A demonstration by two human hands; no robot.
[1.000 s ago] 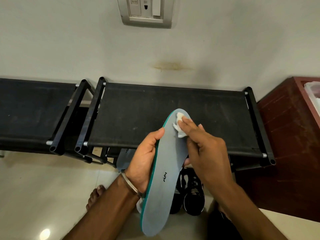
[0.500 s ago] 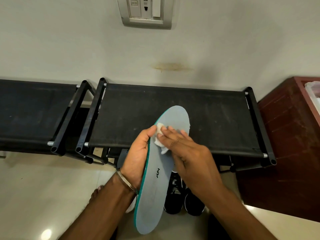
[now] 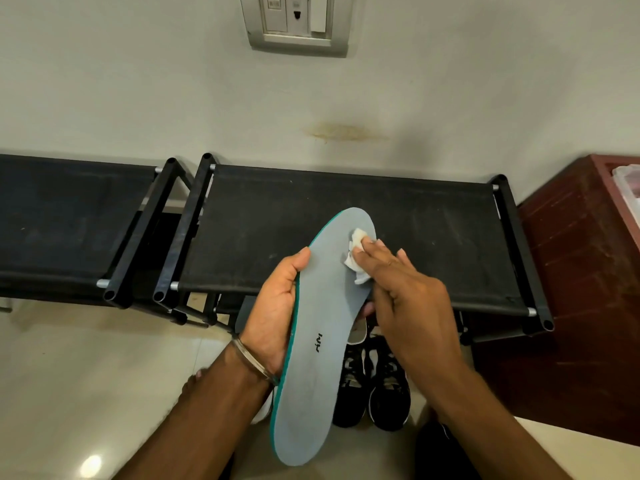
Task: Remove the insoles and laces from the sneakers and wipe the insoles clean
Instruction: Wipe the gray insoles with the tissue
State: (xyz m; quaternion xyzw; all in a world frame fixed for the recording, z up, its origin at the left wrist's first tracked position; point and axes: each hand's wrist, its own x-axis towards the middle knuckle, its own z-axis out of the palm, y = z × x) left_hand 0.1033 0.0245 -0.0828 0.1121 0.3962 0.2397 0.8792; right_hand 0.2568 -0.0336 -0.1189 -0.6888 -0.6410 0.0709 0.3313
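From the head camera we see the left hand gripping the grey insole by its edge, thumb curled over the top face, holding it up in front of the black shoe rack. Our right hand presses a white wipe against the insole's toe end with nearly straight fingers. Black sneakers sit on the floor below.

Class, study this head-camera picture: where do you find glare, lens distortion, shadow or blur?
Head view: a bright glare spot sits on the glossy floor at lower left; the wide lens bows the black rack edges and tilts the wall socket; the sneakers lie in dim shadow below the rack; the insole and tissue look sharp, with no obvious motion blur.
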